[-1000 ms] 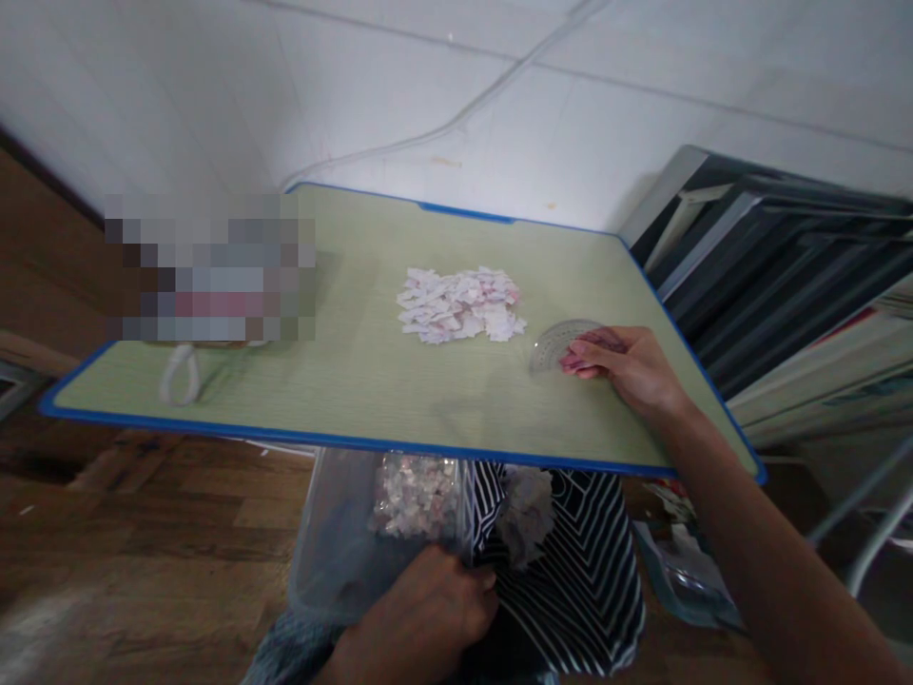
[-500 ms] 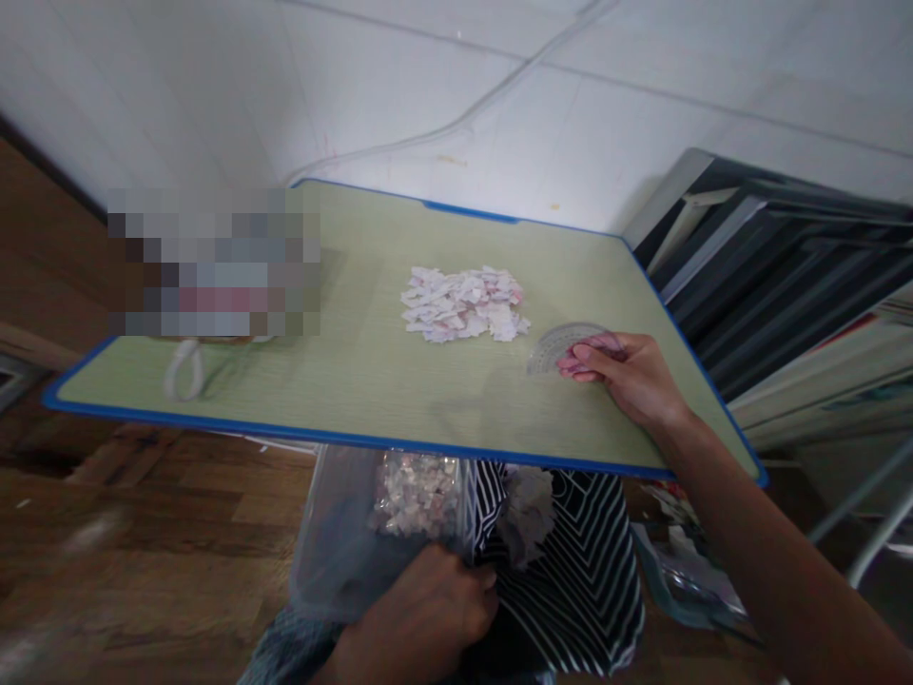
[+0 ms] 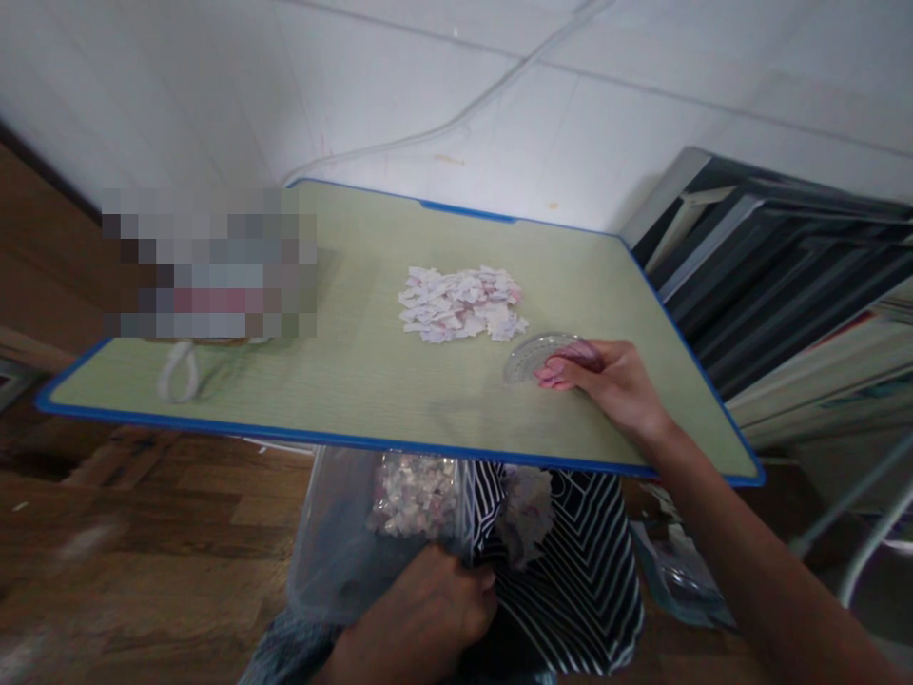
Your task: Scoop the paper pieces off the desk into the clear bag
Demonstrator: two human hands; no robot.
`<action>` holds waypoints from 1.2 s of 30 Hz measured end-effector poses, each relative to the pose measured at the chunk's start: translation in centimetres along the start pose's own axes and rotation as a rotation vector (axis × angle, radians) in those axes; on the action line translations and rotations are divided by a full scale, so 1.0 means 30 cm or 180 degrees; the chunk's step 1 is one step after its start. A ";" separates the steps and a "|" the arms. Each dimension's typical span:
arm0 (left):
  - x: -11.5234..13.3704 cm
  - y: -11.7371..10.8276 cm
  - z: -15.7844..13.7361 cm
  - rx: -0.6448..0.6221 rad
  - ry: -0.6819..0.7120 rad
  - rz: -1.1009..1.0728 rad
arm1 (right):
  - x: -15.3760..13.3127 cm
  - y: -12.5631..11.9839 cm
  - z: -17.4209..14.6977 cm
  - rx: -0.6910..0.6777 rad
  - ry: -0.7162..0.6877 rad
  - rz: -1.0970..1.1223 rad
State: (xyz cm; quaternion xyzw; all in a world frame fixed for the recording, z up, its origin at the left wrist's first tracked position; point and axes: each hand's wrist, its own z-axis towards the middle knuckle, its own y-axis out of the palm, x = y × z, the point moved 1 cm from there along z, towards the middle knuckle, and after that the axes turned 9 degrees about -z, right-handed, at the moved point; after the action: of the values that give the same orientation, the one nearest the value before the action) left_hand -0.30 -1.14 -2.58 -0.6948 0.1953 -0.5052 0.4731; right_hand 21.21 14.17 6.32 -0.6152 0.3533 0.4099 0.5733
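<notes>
My right hand (image 3: 617, 381) is closed on a clear plastic protractor (image 3: 524, 359) above the right side of the green table (image 3: 342, 371). Something pink (image 3: 553, 372) shows by my thumb; whether it is scraps or fingertips I cannot tell. To the left of the protractor, apart from it, lies a loose heap of torn white and pinkish paper scraps (image 3: 463, 304). Below the table's front edge, my left hand (image 3: 435, 599) is curled closed by the rim of a translucent plastic bin (image 3: 320, 552); what its fingers hold, if anything, is hidden.
Inside the bin is a clear bag of paper scraps (image 3: 417, 495). More scraps (image 3: 526, 514) lie on black-and-white striped cloth (image 3: 592, 571). A blurred-out object (image 3: 214, 276) with a white loop (image 3: 178, 371) stands at the table's left. Dark panels (image 3: 777, 257) lean at the right.
My right hand has moved a little to the left with the protractor, toward the paper heap. My left hand has stayed in place.
</notes>
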 end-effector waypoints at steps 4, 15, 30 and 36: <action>0.000 -0.010 0.003 -0.0135 0.0016 0.0012 | -0.048 0.114 -0.026 -0.0372 -0.0061 0.0123; -0.001 0.008 0.001 0.0051 0.0066 -0.0004 | -0.122 0.262 -0.070 -0.0845 -0.0230 0.0013; -0.003 0.006 0.000 -0.0013 0.0084 -0.0013 | -0.109 0.264 -0.081 -0.0526 -0.0326 0.0410; 0.000 0.005 -0.004 -0.0029 0.0055 0.0001 | -0.104 0.264 -0.092 -0.0637 -0.0383 0.0313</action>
State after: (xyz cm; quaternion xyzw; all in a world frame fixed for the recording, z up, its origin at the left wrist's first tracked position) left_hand -0.36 -1.28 -2.71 -0.6925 0.2018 -0.5103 0.4684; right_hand 13.02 10.57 5.88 -0.6256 0.3053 0.5070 0.5083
